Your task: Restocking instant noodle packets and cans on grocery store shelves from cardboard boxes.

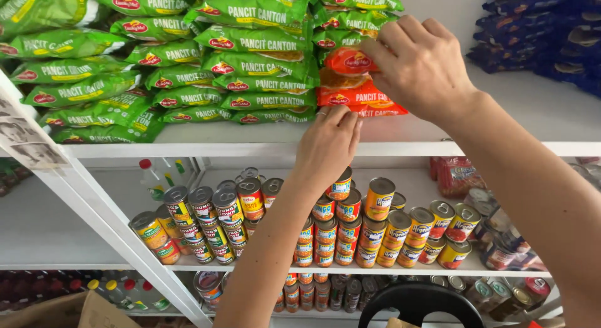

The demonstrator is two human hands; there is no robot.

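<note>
My right hand (423, 65) grips the top orange noodle packet (343, 60) in a short stack on the white upper shelf (263, 146). A second orange packet (357, 97) lies under it. My left hand (328, 143) rests with its fingers on the shelf's front edge, touching the lower orange packet's near side; a ring shows on one finger. Stacks of green noodle packets (256, 65) fill the shelf to the left of the orange ones.
Below, a shelf holds rows of stacked tin cans (350, 231), with bottles (153, 177) behind at the left. Blue packets (544, 33) are piled at the upper right. More cans stand on the lowest shelf. A black round object (419, 303) sits at the bottom.
</note>
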